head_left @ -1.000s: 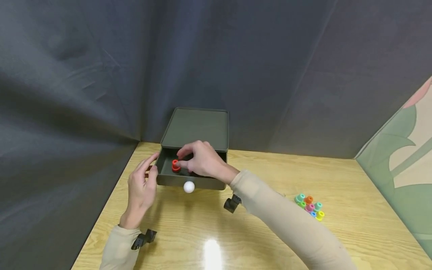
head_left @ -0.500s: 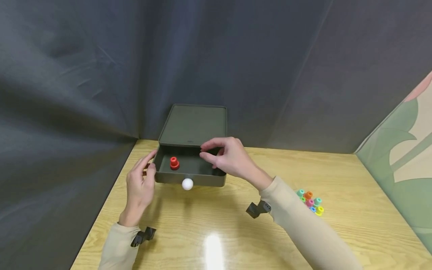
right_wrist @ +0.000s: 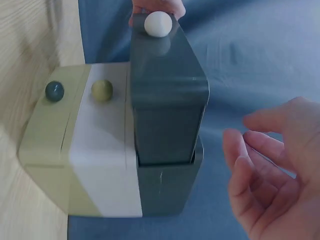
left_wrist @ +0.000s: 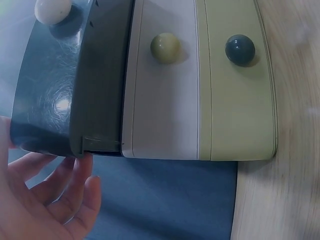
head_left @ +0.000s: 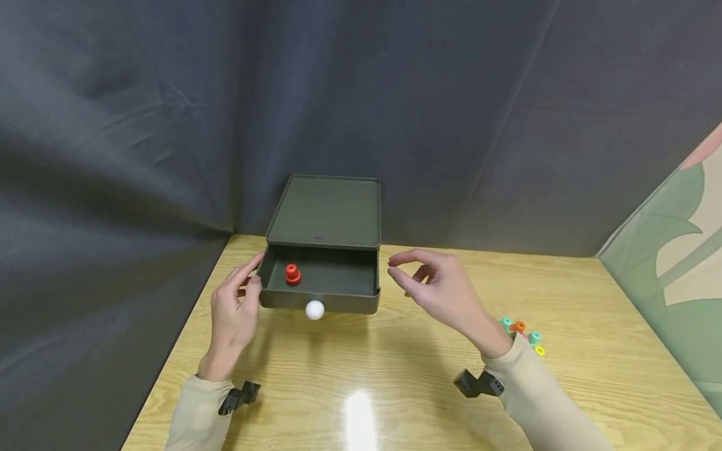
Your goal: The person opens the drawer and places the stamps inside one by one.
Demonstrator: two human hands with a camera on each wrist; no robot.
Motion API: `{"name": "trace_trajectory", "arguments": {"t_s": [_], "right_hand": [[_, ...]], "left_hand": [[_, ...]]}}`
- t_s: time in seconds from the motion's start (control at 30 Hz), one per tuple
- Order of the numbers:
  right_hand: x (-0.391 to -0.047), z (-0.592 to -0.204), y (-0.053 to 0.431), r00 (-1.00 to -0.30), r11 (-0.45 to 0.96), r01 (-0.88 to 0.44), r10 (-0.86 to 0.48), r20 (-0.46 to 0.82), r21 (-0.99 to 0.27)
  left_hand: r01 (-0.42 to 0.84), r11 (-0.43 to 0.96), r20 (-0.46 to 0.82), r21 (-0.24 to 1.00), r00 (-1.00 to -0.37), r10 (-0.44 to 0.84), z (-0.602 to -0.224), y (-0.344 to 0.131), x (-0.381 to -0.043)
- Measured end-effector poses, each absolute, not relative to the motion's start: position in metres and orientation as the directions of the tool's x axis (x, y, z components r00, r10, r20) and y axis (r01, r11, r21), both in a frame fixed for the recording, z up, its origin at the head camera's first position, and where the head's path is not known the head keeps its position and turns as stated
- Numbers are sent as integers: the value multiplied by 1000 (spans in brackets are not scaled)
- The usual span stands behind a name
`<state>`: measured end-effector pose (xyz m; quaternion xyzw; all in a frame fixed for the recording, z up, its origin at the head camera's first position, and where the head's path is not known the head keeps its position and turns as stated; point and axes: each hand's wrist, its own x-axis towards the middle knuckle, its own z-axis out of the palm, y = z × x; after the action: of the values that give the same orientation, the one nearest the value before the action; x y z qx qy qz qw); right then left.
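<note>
A dark green drawer [head_left: 344, 303] with a round white knob [head_left: 314, 310] stands pulled out at the top of a small chest. Inside it, towards the left, a small red stepped peg [head_left: 292, 274] stands upright. My left hand [head_left: 232, 316] rests against the drawer's left side, and in the left wrist view its fingertips [left_wrist: 84, 162] touch that side near the lower edge. To the right of the chest, my right hand [head_left: 442, 288] hovers apart from the drawer. Its fingers are loosely bent, a gap shows between thumb and index finger, and they hold nothing.
Below the top drawer are a pale drawer [left_wrist: 165, 110] and a yellow-green drawer [left_wrist: 240, 110], both closed. Several coloured pegs [head_left: 534, 338] stand on the wooden table [head_left: 316, 394] at the right, partly hidden by my right arm. Dark cloth [head_left: 366, 106] hangs behind.
My right hand has let go of the red peg, drawn back out of the drawer and moved right. The peg stays inside. My left hand keeps its place.
</note>
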<state>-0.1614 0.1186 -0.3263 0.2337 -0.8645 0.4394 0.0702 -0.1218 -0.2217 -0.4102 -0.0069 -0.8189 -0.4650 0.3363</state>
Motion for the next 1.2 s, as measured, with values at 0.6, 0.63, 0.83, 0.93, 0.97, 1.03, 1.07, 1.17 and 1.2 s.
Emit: {"name": "trace_trajectory", "arguments": {"t_s": [0.6, 0.63, 0.83, 0.93, 0.97, 1.03, 1.07, 1.17, 1.2], "right_hand": [[-136, -366, 191, -959, 599, -278, -130, 251, -751], [-134, -370, 196, -963, 606, -264, -117, 245, -750], [-127, -390, 229, -969, 656, -212, -43, 244, -724], [-122, -397, 247, -974, 674, -174, -9, 227, -718], [-120, -399, 253, -975, 679, -162, 0, 221, -716], [-117, -404, 264, -978, 690, -143, 13, 210, -710], [-116, -406, 269, -978, 694, -136, 19, 207, -707], [-111, -413, 284, -980, 718, -111, 37, 197, -687], [-109, -416, 288, -981, 726, -100, 43, 190, -681]], "left_hand": [[305, 562, 539, 768, -782, -312, -411, -222, -121], [307, 564, 542, 767, -781, -311, -411, -223, -121], [313, 574, 550, 757, -780, -300, -411, -223, -120], [304, 576, 544, 759, -783, -303, -412, -224, -120], [302, 577, 543, 759, -783, -304, -412, -224, -120], [302, 576, 543, 759, -782, -306, -412, -223, -120], [304, 575, 545, 759, -781, -306, -412, -223, -120], [315, 571, 551, 758, -778, -301, -411, -223, -120], [317, 571, 552, 757, -778, -300, -411, -222, -119]]}}
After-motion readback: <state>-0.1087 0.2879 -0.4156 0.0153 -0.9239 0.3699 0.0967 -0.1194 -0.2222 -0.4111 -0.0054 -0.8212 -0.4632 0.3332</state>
